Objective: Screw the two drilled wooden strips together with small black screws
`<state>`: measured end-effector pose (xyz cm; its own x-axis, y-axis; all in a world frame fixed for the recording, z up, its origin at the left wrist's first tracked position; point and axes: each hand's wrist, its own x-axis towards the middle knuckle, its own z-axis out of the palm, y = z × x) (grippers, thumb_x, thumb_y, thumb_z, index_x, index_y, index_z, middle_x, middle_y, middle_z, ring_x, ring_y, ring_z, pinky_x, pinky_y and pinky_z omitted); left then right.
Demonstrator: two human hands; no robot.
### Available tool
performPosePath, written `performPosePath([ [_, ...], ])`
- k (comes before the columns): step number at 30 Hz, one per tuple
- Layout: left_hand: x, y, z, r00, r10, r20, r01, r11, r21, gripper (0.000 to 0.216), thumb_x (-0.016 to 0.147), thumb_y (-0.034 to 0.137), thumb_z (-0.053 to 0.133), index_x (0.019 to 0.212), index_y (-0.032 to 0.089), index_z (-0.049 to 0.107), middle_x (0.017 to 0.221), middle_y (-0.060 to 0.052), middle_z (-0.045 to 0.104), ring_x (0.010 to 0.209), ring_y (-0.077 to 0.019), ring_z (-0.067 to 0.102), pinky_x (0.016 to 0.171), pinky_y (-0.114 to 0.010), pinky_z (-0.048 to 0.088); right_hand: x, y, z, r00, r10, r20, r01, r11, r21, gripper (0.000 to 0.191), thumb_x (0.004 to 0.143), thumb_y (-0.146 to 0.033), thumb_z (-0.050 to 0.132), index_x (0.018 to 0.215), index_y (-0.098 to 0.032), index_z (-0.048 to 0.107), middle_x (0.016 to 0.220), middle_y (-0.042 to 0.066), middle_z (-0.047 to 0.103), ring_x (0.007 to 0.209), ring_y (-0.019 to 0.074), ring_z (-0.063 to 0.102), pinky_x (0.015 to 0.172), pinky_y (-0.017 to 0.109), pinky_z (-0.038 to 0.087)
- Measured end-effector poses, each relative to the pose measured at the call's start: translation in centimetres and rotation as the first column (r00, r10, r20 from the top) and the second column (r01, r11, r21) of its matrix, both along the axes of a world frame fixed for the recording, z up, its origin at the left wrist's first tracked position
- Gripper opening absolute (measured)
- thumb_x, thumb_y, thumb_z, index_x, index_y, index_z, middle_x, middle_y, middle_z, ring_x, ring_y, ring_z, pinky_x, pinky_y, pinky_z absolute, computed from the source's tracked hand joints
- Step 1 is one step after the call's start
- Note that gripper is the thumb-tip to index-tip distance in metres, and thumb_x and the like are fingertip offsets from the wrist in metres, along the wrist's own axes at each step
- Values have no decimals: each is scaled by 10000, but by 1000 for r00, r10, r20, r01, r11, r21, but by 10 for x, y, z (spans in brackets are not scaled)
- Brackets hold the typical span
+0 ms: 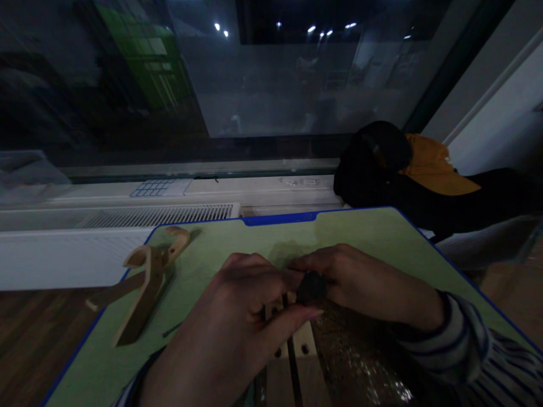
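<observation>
My left hand [229, 316] reaches in from the lower left, its thumb and fingers closed around a small dark rounded piece [311, 288]. My right hand [360, 282] meets it from the right, fingers bent and partly hidden behind that piece; what they grip cannot be made out. Directly beneath both hands lie pale wooden strips [305, 356] with drilled holes and a dark gap between them. Part of the strips is covered by my left hand. To the left, a wooden assembly [155, 271] of curved, hook-ended parts rests on the table.
The light green table [360, 226] has a blue edge. A thin dark rod [172, 329] lies near my left wrist. Shiny, crinkled brown material [360, 367] sits at the lower right. Beyond are a radiator [169, 215], a window sill, a black bag [360, 164] and an orange cap [441, 167].
</observation>
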<state>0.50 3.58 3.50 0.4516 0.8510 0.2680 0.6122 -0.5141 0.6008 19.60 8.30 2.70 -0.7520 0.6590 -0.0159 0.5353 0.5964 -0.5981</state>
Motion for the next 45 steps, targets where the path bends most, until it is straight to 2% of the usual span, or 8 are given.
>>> performPosePath([
  [6, 1, 0, 2, 1000, 4, -3, -4, 1000, -7, 72, 770, 305, 675, 747, 239, 656, 700, 45, 655, 660, -137, 600, 653, -258, 460, -1, -1, 1, 1000, -16, 10, 16, 1000, 22, 210, 905, -254, 438, 850, -201, 633, 783, 15, 675, 741, 154, 618, 659, 250, 398],
  [12, 2, 3, 2, 1000, 2, 21, -1, 1000, -8, 71, 759, 276, 688, 724, 236, 642, 688, 56, 650, 646, -129, 598, 649, -251, 451, -1, -2, 2, 999, -36, 23, 36, 999, 36, 155, 849, -145, 484, 819, -205, 623, 775, 7, 668, 728, 153, 612, 649, 246, 398],
  [24, 2, 1, 1, 1000, 0, 31, 1, 999, -33, 86, 759, 292, 693, 745, 238, 629, 718, 78, 646, 679, -110, 605, 685, -243, 442, -1, -2, 2, 1000, -15, 27, 14, 999, 38, 178, 894, -243, 452, 804, -202, 601, 770, 5, 662, 739, 155, 616, 653, 248, 392],
  [32, 2, 1, 2, 1000, -4, 8, 4, 1000, -21, 118, 766, 295, 685, 699, 227, 616, 675, 79, 625, 647, -106, 588, 663, -238, 432, -2, -1, 3, 999, -2, 34, 1, 1000, 27, 194, 902, -233, 438, 801, -193, 599, 784, 10, 664, 758, 154, 616, 666, 244, 390],
  [40, 1, 0, 2, 1000, -9, 18, 9, 1000, -8, 80, 752, 276, 698, 736, 237, 630, 695, 74, 646, 648, -116, 598, 647, -239, 441, -2, -1, 2, 999, 4, 42, -5, 1000, 21, 160, 891, -214, 457, 805, -197, 591, 787, 3, 659, 768, 152, 613, 673, 240, 385],
  [45, 1, 0, 1, 1000, -5, 8, 5, 1000, -20, 95, 767, 291, 682, 719, 233, 625, 699, 69, 647, 653, -121, 599, 663, -250, 446, -2, -1, 2, 999, -5, 49, 3, 1000, 27, 139, 859, -148, 479, 799, -192, 596, 772, 3, 655, 748, 150, 611, 659, 238, 385],
])
